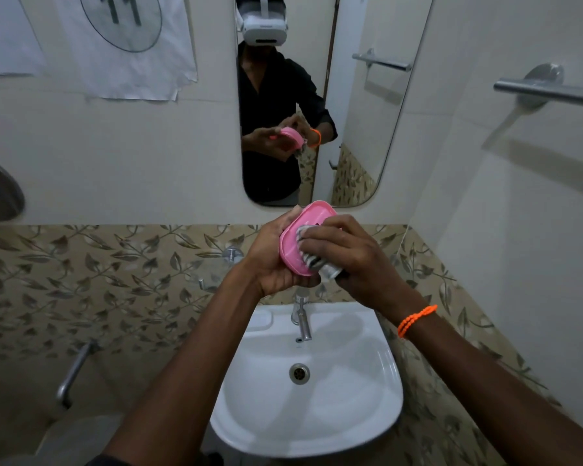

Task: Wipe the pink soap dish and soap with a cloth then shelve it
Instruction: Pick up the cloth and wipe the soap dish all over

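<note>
I hold the pink soap dish (298, 242) up above the white sink (350, 415), tilted with its hollow facing me. My left hand (273, 260) grips the dish from the left and underneath. My right hand (347, 253) holds a grey striped cloth (312, 258) bunched under its fingers and presses it into the dish. The soap is not visible; the cloth and fingers cover the inside of the dish.
A chrome tap (302, 319) stands at the sink's back rim. A mirror (317, 95) hangs on the wall ahead, showing a person with the dish. A towel bar (549, 90) juts out at the right. Pipes (74, 371) run along the left wall.
</note>
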